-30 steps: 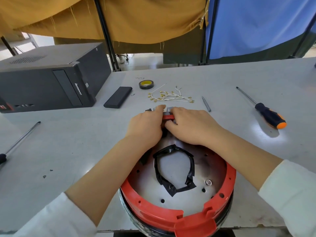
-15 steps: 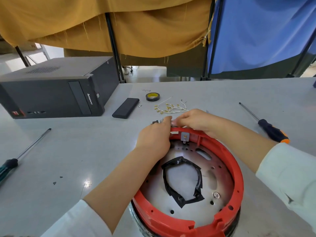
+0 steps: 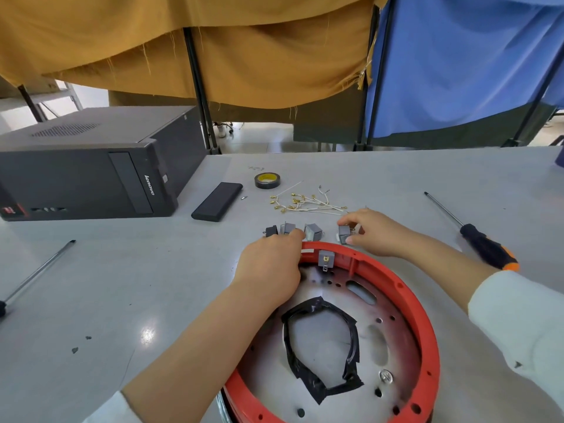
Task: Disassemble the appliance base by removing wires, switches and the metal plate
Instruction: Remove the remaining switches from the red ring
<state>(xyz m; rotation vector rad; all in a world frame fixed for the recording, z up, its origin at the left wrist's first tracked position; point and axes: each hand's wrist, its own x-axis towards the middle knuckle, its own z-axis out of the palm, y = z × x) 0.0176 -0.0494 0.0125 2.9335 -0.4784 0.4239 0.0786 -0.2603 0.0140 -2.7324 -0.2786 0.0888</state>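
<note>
A person's right hand (image 3: 377, 232) pinches a small grey switch (image 3: 344, 233) between thumb and forefinger just beyond the red appliance base (image 3: 406, 303), while the left hand (image 3: 270, 268) rests on the base's far rim, fingers curled over it. Three more switches (image 3: 293, 231) lie on the table (image 3: 122, 285) at the left hand's fingertips; another (image 3: 326, 258) sits in the rim between the hands. Loose wires (image 3: 305, 203) lie beyond the right hand. The metal plate (image 3: 265, 355) fills the ring. Far left of the left hand, a black computer (image 3: 91, 166) reads "lenovo".
</note>
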